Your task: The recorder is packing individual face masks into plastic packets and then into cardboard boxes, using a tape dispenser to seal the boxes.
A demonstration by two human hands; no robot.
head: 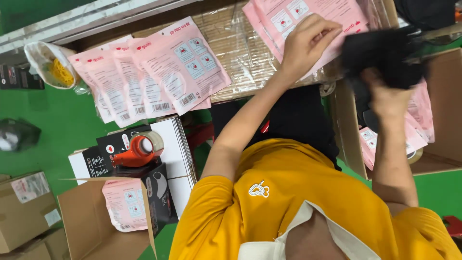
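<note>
My left hand (pixel 308 43) reaches forward and rests its curled fingers on a stack of pink flat packets (pixel 288 17) lying on a plastic-wrapped brown surface (pixel 240 53). My right hand (pixel 385 94) is raised beside it and grips a black soft bundle (pixel 380 53), which is blurred by motion. The bundle hangs over an open cardboard box (pixel 346 125) that holds more pink packets (pixel 373 142). My yellow shirt fills the bottom of the view.
A fan of pink packets (pixel 144 72) lies at the left. An orange tape dispenser (pixel 137 151) sits on black and white cartons (pixel 175 144). Below is an open cardboard box (pixel 91 221) with a pink packet. A bag of yellow bands (pixel 55 67) sits far left.
</note>
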